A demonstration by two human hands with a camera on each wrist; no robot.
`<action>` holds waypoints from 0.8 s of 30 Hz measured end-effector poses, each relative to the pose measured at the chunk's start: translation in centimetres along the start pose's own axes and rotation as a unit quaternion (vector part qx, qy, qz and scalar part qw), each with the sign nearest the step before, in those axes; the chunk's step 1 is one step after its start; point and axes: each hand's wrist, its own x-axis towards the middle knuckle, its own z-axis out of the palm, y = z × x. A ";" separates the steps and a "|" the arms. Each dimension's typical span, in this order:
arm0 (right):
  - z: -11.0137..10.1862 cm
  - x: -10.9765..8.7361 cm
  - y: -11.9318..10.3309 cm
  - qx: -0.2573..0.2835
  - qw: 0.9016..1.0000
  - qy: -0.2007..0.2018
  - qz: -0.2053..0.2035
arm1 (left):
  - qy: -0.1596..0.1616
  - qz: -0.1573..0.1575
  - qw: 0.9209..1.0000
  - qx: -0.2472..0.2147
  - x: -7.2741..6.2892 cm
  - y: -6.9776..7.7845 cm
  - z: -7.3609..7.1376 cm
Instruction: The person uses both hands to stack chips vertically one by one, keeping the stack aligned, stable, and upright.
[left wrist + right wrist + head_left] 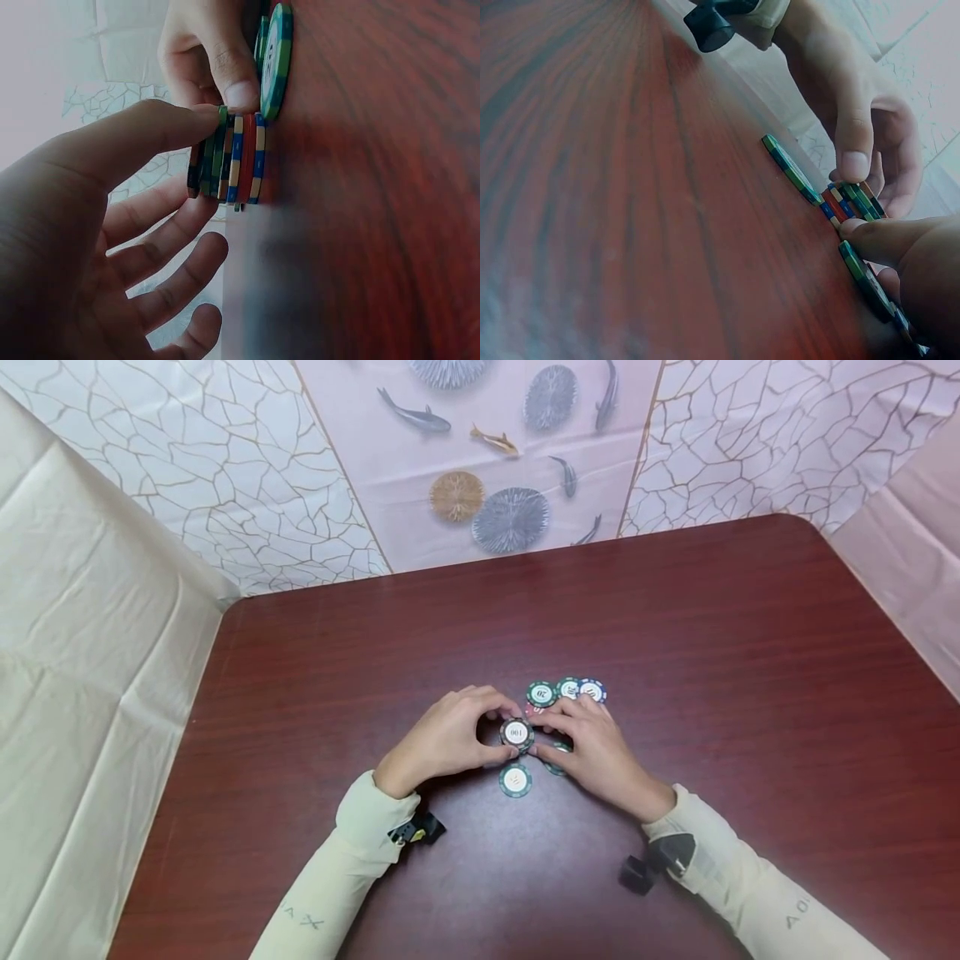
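A short stack of poker chips (pixel 516 733) stands on the table, topped by a dark chip marked 100. My left hand (pixel 453 735) pinches it between thumb and index finger from the left, the other fingers spread in the left wrist view. From the right, my right hand (pixel 600 756) holds the same stack by thumb and fingertips, lower down. Green, blue-and-cream and red edges show in the stack (pixel 232 157). A loose green chip (pixel 515 781) lies just in front. Another green chip (pixel 557 767) is partly hidden under my right hand.
Behind my right hand lie a green chip marked 20 (pixel 542 694), another green chip (pixel 567 687) and a blue chip (pixel 593 691), which overlap. A pink-red chip (pixel 534 710) peeks out there. The reddish-brown table (pixel 337 652) meets patterned cloth (pixel 510 468) at the back.
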 end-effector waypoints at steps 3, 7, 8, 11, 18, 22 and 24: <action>0.0 0.1 0.0 0.000 1.000 -0.003 -0.001 | -0.003 -0.005 1.000 0.006 0.0 0.1 0.1; 0.0 0.0 0.1 0.002 1.000 -0.005 0.001 | -0.008 -0.011 1.000 0.005 0.0 0.2 0.2; 0.0 0.0 0.1 0.003 1.000 -0.005 0.001 | -0.010 -0.011 1.000 0.003 0.0 0.3 0.2; -0.1 0.0 0.2 0.009 1.000 -0.006 0.002 | -0.017 -0.013 1.000 -0.005 0.1 0.4 0.2; -0.4 -0.1 0.1 0.015 1.000 -0.012 -0.001 | -0.031 -0.005 0.998 -0.048 0.1 0.5 0.2; -0.4 0.0 -0.1 0.016 1.000 -0.014 0.001 | -0.033 -0.002 0.998 -0.051 0.0 0.5 0.1; -0.3 0.0 -0.2 0.013 1.000 -0.013 0.001 | -0.037 -0.004 0.998 -0.051 -0.1 0.5 0.0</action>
